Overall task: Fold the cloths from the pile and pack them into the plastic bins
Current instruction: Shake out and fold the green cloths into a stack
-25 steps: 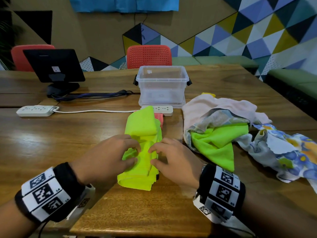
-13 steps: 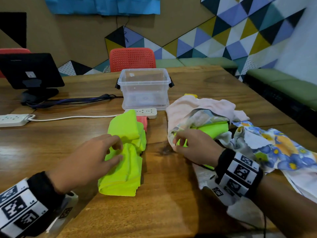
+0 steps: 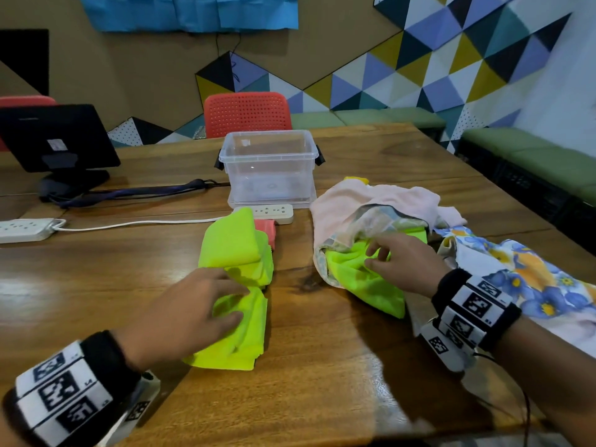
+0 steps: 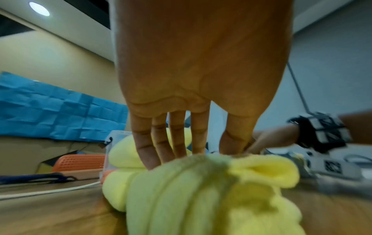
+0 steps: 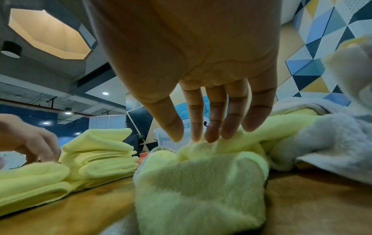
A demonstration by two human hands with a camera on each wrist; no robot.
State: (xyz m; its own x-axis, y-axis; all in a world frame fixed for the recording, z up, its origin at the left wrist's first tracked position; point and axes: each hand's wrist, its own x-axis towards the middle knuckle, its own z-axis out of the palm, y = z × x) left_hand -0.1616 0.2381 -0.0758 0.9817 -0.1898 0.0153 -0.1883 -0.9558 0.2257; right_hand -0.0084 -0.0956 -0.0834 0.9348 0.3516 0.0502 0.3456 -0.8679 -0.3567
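A clear plastic bin [image 3: 271,162] stands at mid-table with no cloth in it. In front of it lie a folded neon yellow cloth stack [image 3: 233,240] and a small red cloth [image 3: 268,230]. My left hand [image 3: 235,301] grips a second neon yellow cloth [image 3: 240,341], bunching it between fingers and thumb [image 4: 197,154]. To the right is the cloth pile: a pink cloth [image 3: 371,198], a floral cloth [image 3: 532,279] and a neon green cloth [image 3: 364,285]. My right hand [image 3: 372,258] pinches a fold of that green cloth [image 5: 201,182] with its fingertips [image 5: 211,136].
A white power strip [image 3: 264,212] lies just before the bin and another [image 3: 25,229] sits at far left, joined by a white cable. A black monitor [image 3: 54,137] and a dark strap are at back left. A red chair [image 3: 246,114] stands behind the table.
My right hand left the yellow cloth, moved right to the pile and took hold of the green cloth. The left hand stayed on the yellow cloth. The view swung slightly right.
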